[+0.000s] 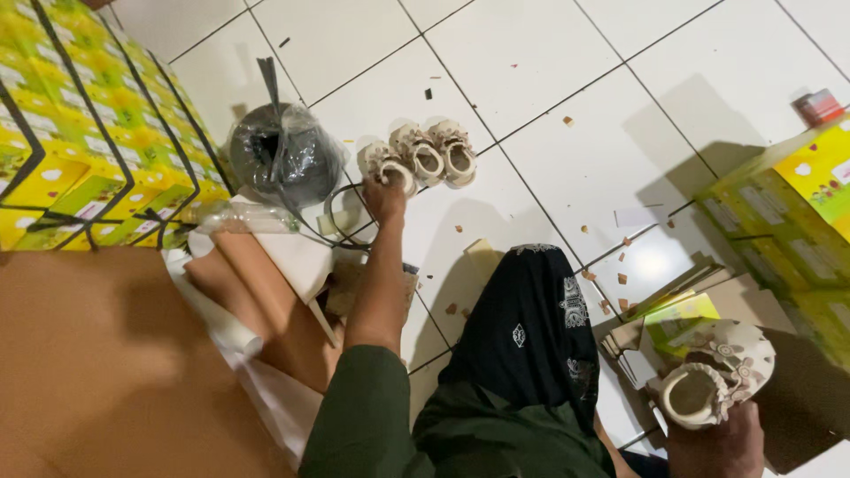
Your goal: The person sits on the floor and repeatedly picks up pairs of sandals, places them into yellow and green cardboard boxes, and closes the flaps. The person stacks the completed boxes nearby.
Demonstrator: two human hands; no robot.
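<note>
- The white tile floor (567, 168) is the biggest thing here. Little brown scraps lie all over it.
- A big sheet of brown cardboard (97, 372) fills the near left corner.
- Stacks of yellow and green boxes (71, 150) tied with black straps sit at the far left. More yellow and green boxes (797, 221) sit at the right.
- The person's knee, in black cloth with white marks (531, 327), is in the middle. A green sleeve (363, 416) covers the upper left arm.
- A grey plastic bag with a roll of black strap inside (283, 155) rests on the floor, just left of the small shoes.
- A clear plastic bottle (243, 215) lies beside the left boxes.
- Three small cream baby shoes (418, 155) stand in a row on the floor, far from the body.
- The left hand (383, 196) reaches out and its fingers touch the leftmost shoe. I cannot tell if it has a firm grip.
- The right hand (719, 438) is low at the right and holds one more cream shoe with flowers (717, 376), its opening turned up, above a flat open box (673, 314).
</note>
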